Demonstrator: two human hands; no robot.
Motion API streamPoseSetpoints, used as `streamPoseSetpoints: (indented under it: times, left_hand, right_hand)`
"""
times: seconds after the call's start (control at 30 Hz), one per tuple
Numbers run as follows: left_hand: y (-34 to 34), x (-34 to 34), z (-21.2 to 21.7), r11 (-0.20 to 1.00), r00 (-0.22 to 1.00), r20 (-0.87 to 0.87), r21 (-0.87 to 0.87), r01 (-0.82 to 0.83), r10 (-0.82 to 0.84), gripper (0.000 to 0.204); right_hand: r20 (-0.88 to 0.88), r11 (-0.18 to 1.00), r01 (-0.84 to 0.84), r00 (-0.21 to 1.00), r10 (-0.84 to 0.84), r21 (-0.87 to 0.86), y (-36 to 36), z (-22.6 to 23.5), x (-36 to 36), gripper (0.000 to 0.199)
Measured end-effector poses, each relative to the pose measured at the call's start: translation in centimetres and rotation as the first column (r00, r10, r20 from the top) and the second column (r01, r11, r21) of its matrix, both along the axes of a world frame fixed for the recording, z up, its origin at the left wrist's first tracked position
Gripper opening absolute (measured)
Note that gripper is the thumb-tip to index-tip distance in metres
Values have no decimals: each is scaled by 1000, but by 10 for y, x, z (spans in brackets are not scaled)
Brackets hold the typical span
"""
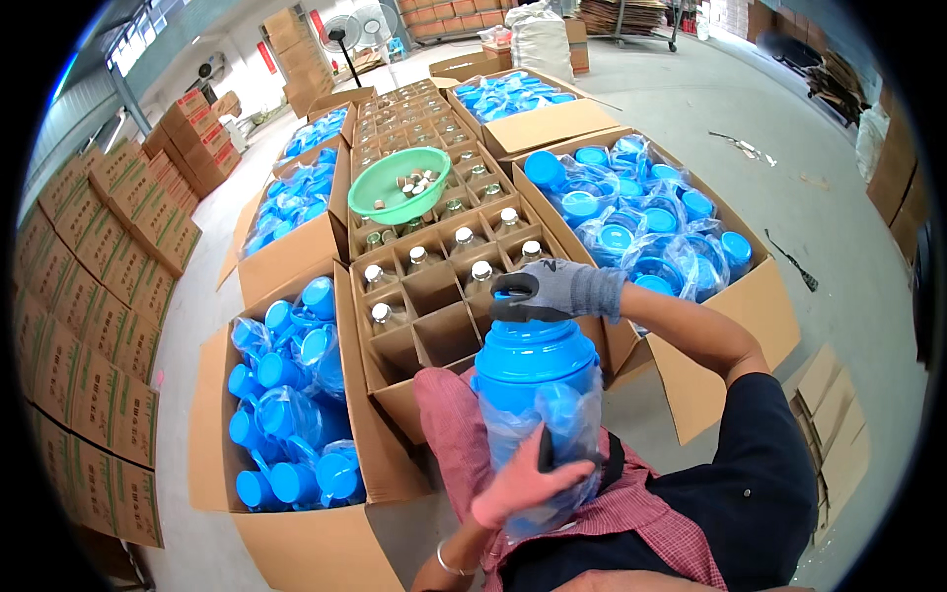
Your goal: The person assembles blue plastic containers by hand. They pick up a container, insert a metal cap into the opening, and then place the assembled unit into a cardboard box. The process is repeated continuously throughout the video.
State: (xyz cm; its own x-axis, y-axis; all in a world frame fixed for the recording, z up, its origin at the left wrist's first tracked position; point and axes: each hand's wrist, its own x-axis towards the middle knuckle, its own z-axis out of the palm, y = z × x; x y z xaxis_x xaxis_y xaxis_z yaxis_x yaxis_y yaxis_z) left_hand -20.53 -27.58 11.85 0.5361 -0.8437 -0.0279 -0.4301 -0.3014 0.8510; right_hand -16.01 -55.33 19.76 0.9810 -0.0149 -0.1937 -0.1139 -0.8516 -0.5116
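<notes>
A blue plastic thermos flask (536, 380) stands upright against the person's lap, between the two hands. Its body is a glossy bright blue with a stepped, rounded shoulder ring near the top. A clear plastic bag (567, 434) is pushed down around its lower half, crumpled and loose, leaving the shoulder and top bare. The right hand (552, 291), in a grey knit glove with a dark palm, sits on top of the flask, covering its cap. The left hand (523, 485), bare, presses flat against the bagged lower body, fingers spread across the plastic, low and close to the person's torso.
</notes>
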Motion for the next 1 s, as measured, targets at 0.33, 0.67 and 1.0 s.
streamPoseSetpoints:
  times: [0.33,0.67,1.0]
  left_hand:
    - [10,19,-14,980,893,-429,-79,-182,131,61]
    - [26,49,-7,991,978,-203,-131,25,-51,54]
    - [38,83,29,949,351,908,-288,124,230,59]
  right_hand:
    - [126,962,-209,974,188,177,13,0,14,46]
    - [-1,995,-76,997,76,-61,23,1,18,56]
    - [397,696,-472,873,283,541,15,-12,3,65]
